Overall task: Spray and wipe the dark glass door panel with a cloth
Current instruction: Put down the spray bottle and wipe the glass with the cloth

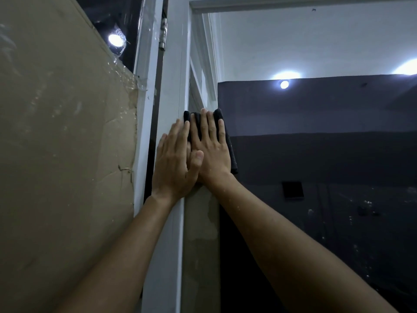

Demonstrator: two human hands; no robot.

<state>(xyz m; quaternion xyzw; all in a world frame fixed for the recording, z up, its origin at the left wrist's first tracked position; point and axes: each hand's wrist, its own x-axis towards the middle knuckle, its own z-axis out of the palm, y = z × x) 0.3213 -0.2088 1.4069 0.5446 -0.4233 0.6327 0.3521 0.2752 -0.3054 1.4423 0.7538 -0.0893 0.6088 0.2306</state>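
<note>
- A sheet of cardboard (63, 136) covered most of the door on the left, with dark glass (126, 16) showing above it.
- A white door frame (173, 86) ran upright through the middle.
- The right hand (211, 150) pressed a dark cloth (230, 143) flat against the frame's right edge, fingers straight and slightly spread.
- The left hand (173, 161) lay flat on the frame, fingers straight, its thumb overlapping the right hand.
- A metal hinge (163, 33) sat high on the frame.

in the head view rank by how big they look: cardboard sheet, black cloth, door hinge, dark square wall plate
1. cardboard sheet
2. black cloth, partly hidden under the right hand
3. and 4. door hinge and dark square wall plate: too close to rank.
</note>
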